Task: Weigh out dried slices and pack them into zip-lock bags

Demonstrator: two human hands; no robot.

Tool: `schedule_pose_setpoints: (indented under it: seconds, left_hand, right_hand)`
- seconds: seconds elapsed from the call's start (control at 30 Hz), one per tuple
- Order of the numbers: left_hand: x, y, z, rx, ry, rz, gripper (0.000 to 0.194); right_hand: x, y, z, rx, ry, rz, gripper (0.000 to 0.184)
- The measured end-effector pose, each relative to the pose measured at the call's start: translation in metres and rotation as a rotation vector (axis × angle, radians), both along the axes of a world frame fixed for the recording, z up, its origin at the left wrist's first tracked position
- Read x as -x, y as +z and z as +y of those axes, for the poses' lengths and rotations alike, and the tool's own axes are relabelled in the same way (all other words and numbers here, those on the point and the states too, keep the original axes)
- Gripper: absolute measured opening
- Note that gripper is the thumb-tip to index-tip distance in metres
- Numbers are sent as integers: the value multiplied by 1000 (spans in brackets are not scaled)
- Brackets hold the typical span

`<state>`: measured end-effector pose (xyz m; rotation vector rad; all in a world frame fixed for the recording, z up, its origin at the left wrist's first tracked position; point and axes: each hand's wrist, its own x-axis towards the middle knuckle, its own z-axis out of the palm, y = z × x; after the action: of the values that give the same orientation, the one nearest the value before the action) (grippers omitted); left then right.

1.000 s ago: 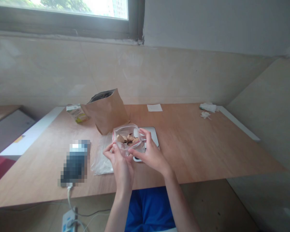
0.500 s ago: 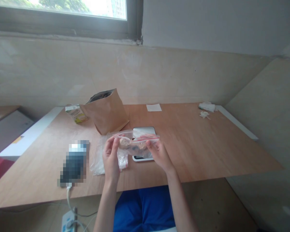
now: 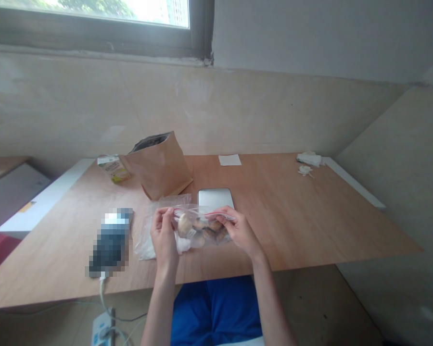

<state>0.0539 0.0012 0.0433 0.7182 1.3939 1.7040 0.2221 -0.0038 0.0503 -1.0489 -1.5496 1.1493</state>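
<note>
Between my two hands hangs a clear zip bag (image 3: 198, 236) with a red-edged seal along its top. Several brown, roundish pieces that look like dried mushrooms show through the plastic. My left hand (image 3: 164, 234) pinches the bag's upper left corner. At the upper right end of the seal, the fingers of my right hand (image 3: 237, 228) are closed on the plastic. Behind the bag lies a flat kitchen scale (image 3: 215, 197) with a silvery top, its near part covered by the bag. Other clear plastic bags (image 3: 144, 240) lie on the table beside my left hand.
A brown paper bag (image 3: 162, 168) stands open at the back left, next to a small carton (image 3: 114, 168). The blurred phone (image 3: 111, 242) on the left has a cable running to a power strip (image 3: 103, 329). White paper (image 3: 230, 160) and crumpled tissues (image 3: 309, 159) lie farther back on the table (image 3: 292, 216).
The zip bag has come down and tipped upright, so its contents show more clearly and more of the scale's top is visible. Both hands still grip its top edge.
</note>
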Motion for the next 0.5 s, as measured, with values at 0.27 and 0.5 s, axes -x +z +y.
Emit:
schedule_pose_setpoints:
  seconds: [0.27,0.5]
  left_hand:
    - [6,-1,1,-104,-22,125,27]
    - [6,-4,-1,-156,-41,238,28]
  right_hand:
    - [-4,-7,-6,73,-71,159,26]
    - [-1,-13,-7,-3,-297,194,31]
